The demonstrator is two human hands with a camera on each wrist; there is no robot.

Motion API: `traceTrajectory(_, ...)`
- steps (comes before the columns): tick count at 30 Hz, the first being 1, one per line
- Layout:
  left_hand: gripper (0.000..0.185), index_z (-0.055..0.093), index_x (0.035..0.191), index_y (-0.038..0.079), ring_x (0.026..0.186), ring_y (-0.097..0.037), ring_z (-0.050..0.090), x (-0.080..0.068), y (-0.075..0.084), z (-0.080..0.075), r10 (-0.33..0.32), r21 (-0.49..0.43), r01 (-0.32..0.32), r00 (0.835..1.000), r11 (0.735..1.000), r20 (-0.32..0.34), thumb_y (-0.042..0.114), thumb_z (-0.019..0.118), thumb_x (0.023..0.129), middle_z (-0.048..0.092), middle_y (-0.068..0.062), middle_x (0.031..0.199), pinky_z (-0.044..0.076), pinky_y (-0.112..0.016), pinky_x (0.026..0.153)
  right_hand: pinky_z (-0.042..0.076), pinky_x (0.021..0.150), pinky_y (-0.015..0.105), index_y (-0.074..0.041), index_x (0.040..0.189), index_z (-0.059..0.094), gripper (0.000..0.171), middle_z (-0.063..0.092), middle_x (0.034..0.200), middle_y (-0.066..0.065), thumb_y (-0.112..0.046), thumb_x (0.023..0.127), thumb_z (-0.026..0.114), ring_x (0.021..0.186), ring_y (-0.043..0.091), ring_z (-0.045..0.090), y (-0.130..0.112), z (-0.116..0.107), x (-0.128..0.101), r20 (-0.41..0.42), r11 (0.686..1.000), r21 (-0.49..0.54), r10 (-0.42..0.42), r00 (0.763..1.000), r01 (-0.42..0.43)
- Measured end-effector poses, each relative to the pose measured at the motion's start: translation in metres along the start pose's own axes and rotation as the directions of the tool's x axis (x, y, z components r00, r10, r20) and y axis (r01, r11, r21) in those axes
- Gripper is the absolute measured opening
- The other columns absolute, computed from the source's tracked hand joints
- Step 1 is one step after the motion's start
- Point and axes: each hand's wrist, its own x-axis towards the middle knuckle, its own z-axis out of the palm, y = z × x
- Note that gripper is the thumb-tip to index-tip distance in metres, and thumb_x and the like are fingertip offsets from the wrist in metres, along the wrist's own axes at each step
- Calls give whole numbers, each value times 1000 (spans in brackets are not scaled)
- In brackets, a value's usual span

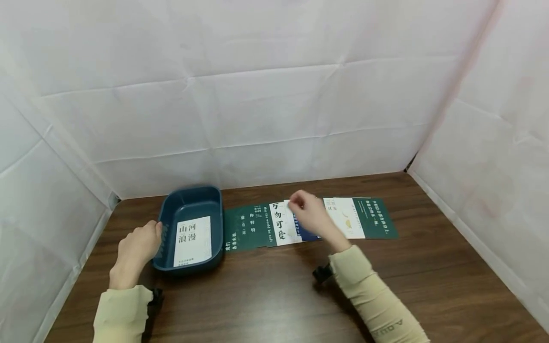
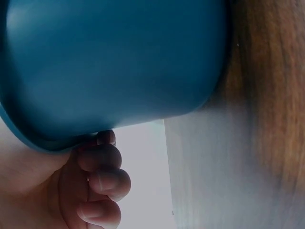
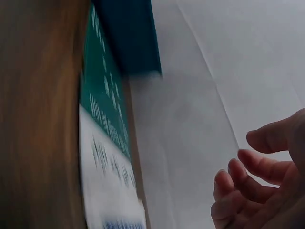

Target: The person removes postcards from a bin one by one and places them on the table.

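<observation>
White creased sheeting walls in a brown wooden table on three sides.

Cards: a row lying flat and overlapping along the middle of the table, just right of the tray. From left: a dark green card with white characters, a white card with bold black brushwork, a blue card mostly hidden under the hand, a white card, and a green card at the far right end.

Right hand: over the middle of the row, above the white and blue cards, fingers loosely curved and spread. The right wrist view shows the fingers apart, nothing between them, held clear above the cards. Whether any fingertip touches a card cannot be told from the head view.

Tray: dark blue, rectangular with rounded corners, at the left of the table, its right wall touching or just beside the dark green card. One white card with black characters lies flat inside.

Left hand: at the tray's left rim, thumb on the edge. The left wrist view shows the fingers curled beneath the lip of the rim, gripping it.

Sleeves: pale yellow, on both forearms; a black strap mount at the right wrist.
</observation>
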Motion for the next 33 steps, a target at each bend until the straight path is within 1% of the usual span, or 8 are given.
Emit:
traceTrajectory(5,46,51,116,-13,80,-50,60,4,1,-2,13,5,-13,1000,1000,0,26,29,107,60,-34,97,46,-58,64,49,72,34,-7,103,63,9,62,92,0,-13,96,61,80,16,59,-39,50,0,46,982,184,-49,998,40)
traceTrajectory(10,46,51,116,-12,81,-50,60,5,2,-2,13,-4,-13,1000,1000,0,27,28,107,60,-34,97,46,-59,65,48,76,32,-9,107,63,13,62,96,-2,-14,95,61,86,14,58,-85,84,7,97,963,269,-11,995,-16)
traceTrajectory(13,47,50,117,-13,82,-49,60,3,1,-3,0,-8,0,1000,1000,14,27,28,107,60,-34,99,46,-59,66,48,76,30,-11,118,61,24,62,102,-2,-18,95,62,88,12,58,-115,102,9,190,969,236,33,981,-78)
traceTrajectory(16,47,50,118,-13,82,-50,60,2,0,-3,-6,-7,6,1000,1000,19,26,28,107,60,-35,100,46,-59,66,47,88,32,-10,136,51,44,59,123,4,-24,96,62,106,14,58,-140,121,10,296,983,159,43,954,-93)
traceTrajectory(20,46,50,116,-13,80,-49,60,3,-1,-2,1,-14,-1,1000,1000,9,26,27,107,60,-34,97,46,-59,65,34,108,40,-10,152,32,66,34,154,9,-30,95,62,139,21,34,-160,147,13,380,973,136,122,917,-185)
traceTrajectory(23,46,50,116,-13,79,-48,60,3,0,0,6,-17,-6,1000,1000,14,26,27,107,60,-34,97,46,-58,64,26,112,47,-14,155,25,74,18,161,8,-30,94,64,146,25,18,-164,164,17,381,922,183,253,889,-341)
traceTrajectory(26,46,51,116,-13,77,-46,61,2,0,1,6,-16,-6,1000,1000,16,26,28,107,61,-33,95,47,-57,63,25,111,50,-14,155,22,77,14,162,9,-28,93,65,147,28,16,-163,176,22,355,853,244,364,861,-461)
traceTrajectory(33,47,50,117,-13,81,-47,61,2,-1,-1,-9,-11,9,1000,1000,8,27,27,107,60,-34,98,46,-57,64,23,112,50,-10,156,17,82,14,161,12,-18,90,66,146,32,15,-155,190,28,367,718,387,456,811,-579)
